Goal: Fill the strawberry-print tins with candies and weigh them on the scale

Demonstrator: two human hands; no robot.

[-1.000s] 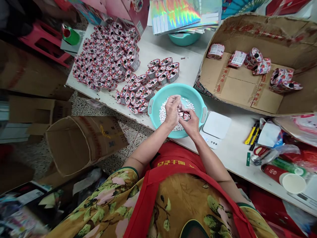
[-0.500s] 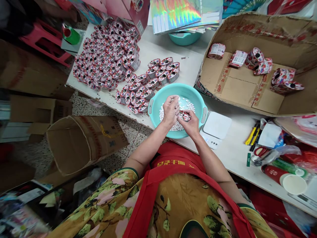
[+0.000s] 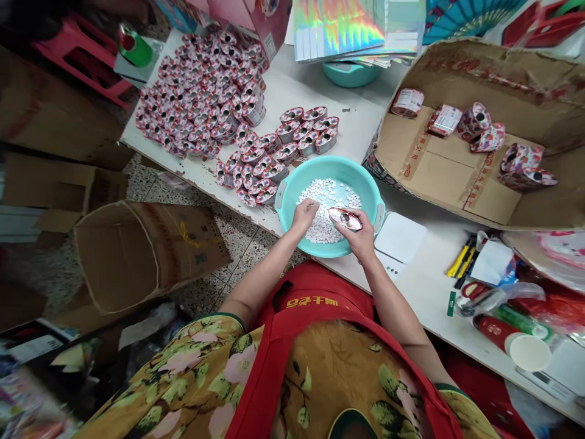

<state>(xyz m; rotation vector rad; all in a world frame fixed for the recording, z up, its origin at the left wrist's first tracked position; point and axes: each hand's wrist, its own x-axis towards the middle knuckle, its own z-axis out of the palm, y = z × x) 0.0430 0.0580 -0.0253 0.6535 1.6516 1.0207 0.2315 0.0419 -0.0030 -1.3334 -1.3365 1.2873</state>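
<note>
A turquoise basin [image 3: 286, 228] with two side handles holds a scattered layer of small white tablet-like pieces [image 3: 323, 235]. Over its right side, my right hand [image 3: 362, 239] grips a small printed oval box [image 3: 345, 218] whose hole faces up. My left hand [image 3: 303, 217] is over the left part of the basin, apart from the box. Its fingers are curled together, and whatever they may hold is hidden. Beyond the basin stand more printed boxes [image 3: 287, 151] of the same kind, their holes facing up.
A dense cluster of similar boxes [image 3: 201, 97] covers the table's left end. To the right stands a large carton [image 3: 425, 164] with several boxes lying inside. A white scale [image 3: 397, 238] sits beside the basin. Yellow cutters [image 3: 460, 259] and a paper cup [image 3: 530, 352] lie farther right.
My left hand has come away from the box, leftward and down over the white pieces. The box in my right hand is now turned with its top more visible. The whole view has shifted slightly.
</note>
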